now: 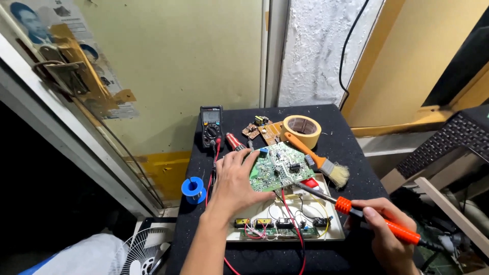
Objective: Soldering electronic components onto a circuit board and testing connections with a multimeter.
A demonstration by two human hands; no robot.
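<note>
The left hand [233, 179] lies spread and flat, fingers loosely open, with its fingertips pressing the left edge of a green printed circuit board [277, 168] that is tilted up near the middle of the black-covered table [336, 140]. The right hand [388, 238] is closed in a pen-like grip around the orange handle of a soldering iron [356, 210], whose slim metal tip reaches left to the lower right of the board. Under the board sits a shallow white plastic casing [333, 231] with red, white and yellow wires and small components along its front rim, close to the table's front edge. Toward the back edge are a black digital multimeter [211, 125], a small brown circuit board [261, 130] and a roll of beige masking tape [301, 131]; an orange-handled paintbrush [318, 160] lies just right of the green board. A blue spool of solder wire [193, 189] hangs at the left edge. The right side of the table behind the brush is open cloth.
</note>
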